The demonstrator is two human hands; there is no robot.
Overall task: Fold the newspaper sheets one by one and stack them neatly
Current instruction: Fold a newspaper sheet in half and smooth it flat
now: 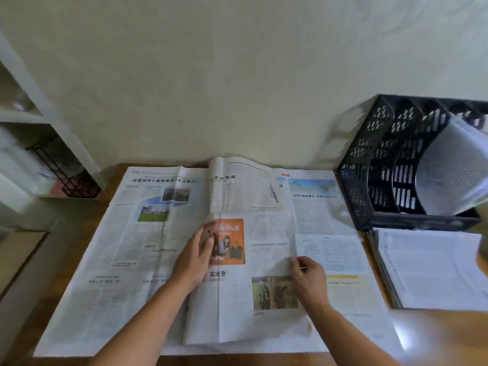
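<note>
An open newspaper sheet (126, 260) lies spread across the wooden table. On top of it at the middle lies a folded newspaper sheet (237, 299) with an orange picture. My left hand (195, 257) rests flat on the folded sheet's left edge, fingers together. My right hand (307, 276) pinches the folded sheet's right edge between thumb and fingers. A stack of folded sheets (430, 268) lies at the right of the table.
A black slotted file rack (375, 165) stands at the back right with a curled sheet of paper (451, 170) in it. A white shelf unit (31, 120) stands left of the table. The wall runs close behind the table's far edge.
</note>
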